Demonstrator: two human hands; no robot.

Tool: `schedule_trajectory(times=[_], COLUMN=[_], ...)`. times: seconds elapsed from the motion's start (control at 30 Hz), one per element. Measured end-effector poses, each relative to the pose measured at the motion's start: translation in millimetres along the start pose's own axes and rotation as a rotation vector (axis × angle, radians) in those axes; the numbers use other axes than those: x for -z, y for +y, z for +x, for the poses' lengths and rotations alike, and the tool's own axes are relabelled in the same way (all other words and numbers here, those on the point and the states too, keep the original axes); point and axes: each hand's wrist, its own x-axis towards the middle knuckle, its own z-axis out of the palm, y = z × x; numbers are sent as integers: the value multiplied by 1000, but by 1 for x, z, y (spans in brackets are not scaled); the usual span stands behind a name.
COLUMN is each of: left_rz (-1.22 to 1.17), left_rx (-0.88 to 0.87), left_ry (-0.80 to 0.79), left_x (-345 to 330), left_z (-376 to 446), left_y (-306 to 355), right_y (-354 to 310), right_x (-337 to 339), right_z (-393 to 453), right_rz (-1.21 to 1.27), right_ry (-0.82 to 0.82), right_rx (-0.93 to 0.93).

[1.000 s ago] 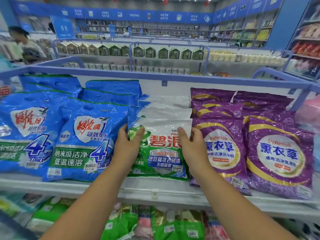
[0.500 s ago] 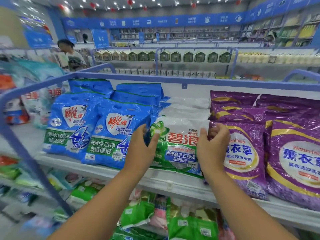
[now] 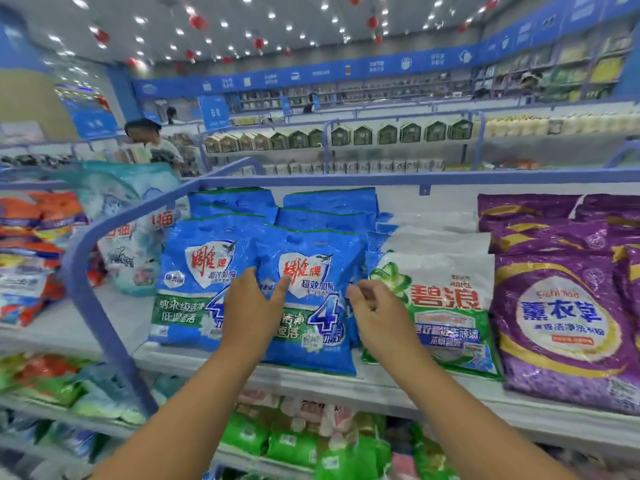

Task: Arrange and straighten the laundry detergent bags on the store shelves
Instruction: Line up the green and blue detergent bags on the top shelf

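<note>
Two stacks of blue detergent bags lie on the white shelf (image 3: 346,386); the right front blue bag (image 3: 311,337) lies under both my hands. My left hand (image 3: 251,303) rests flat on its left part, fingers spread, thumb near the red logo. My right hand (image 3: 375,315) hovers at the bag's right edge with fingers curled and nothing in it. The left front blue bag (image 3: 188,289) lies beside it. To the right lies a green-and-white bag (image 3: 446,306) on a pile, then purple bags (image 3: 561,323).
A blue tube rail (image 3: 104,306) frames the shelf's left end; beyond it lie pale and orange bags (image 3: 38,258). Green bags (image 3: 294,448) fill the shelf below. A person (image 3: 152,140) stands in the far aisle on the left.
Both hands have let go of the green-and-white bag and moved left onto the right blue bag. My view has swung left and upward.
</note>
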Motion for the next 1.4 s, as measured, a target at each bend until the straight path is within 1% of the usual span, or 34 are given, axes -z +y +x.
schedule_trajectory(times=[0.07, 0.17, 0.2, 0.27, 0.33, 0.37, 0.4, 0.47, 0.5, 0.53, 0.6, 0.67, 0.7, 0.77, 0.83, 0.9, 0.97, 1.03, 1.07, 1.13, 1.17, 1.2, 1.23, 1.3, 1.33, 1.4], left_rz=[58, 66, 44, -28, -118, -165, -211, -279, -313, -341, -340, -238, -182, -108, -68, -1, 159, 270, 295, 298, 291, 288, 296, 341, 374, 390], left_rx=[-44, -93, -107, -101, -86, -90, -105, -191, -268, -358, -502, -543, -538, -523, -510, -517, -562, -555, -538, -487, -456, -429, -405, -373, -362, -352], left_ry=[-13, -14, -17, -26, -14, -1, 14, 34, 23, -12, -147, -242, -252, -246, -245, -241, -138, -16, 34, 91, 98, 85, 54, -22, -52, -108], left_x=[-1, -5, -7, -9, -12, -14, -16, -22, -25, -29, -32, -35, -36, -37, -34, -29, -18, 1, 11, 32, 43, 51, 58, 65, 65, 61], left_z=[13, 23, 24, 23, 21, 22, 23, 28, 31, 33, 37, 40, 42, 43, 43, 42, 37, 30, 31, 36, 39, 42, 45, 46, 47, 53], left_y=[-7, -18, -20, -21, -17, -14, -12, -12, -15, -20, -28, -32, -32, -29, -26, -28, -37, -56, -69, -99, -113, -125, -134, -148, -153, -162], right_y=[-12, -18, -19, -17, -20, -22, -26, -29, -30, -28, -26, -23, -23, -19, -16, -16, -17, -20, -21, -25, -28, -34, -43, -55, -57, -54], right_x=[-26, -62, -72, -86, -88, -86, -82, -78, -78, -79, -83, -85, -87, -90, -93, -94, -92, -94, -97, -113, -125, -139, -152, -180, -192, -209], right_z=[14, 34, 41, 51, 57, 60, 62, 65, 65, 64, 58, 48, 43, 36, 31, 29, 29, 28, 27, 19, 15, 11, 7, 5, 7, 15], right_rz=[-20, -61, -41, 89, 240, 234, 168, 43, 32, 39, 48, -27, -129, -365, -465, -489, -512, -549, -572, -620, -610, -556, -469, -311, -316, -522], right_ry=[61, 225, 270, 360, 499, 576, 643, 699, 701, 698, 707, 694, 660, 526, 429, 396, 392, 412, 429, 441, 417, 351, 245, 28, -28, -24], right_rx=[-75, -150, -195, -259, -221, -159, -91, -29, -26, -45, -79, -71, -73, -52, -42, -57, -51, -46, -19, 123, 211, 291, 349, 383, 387, 396])
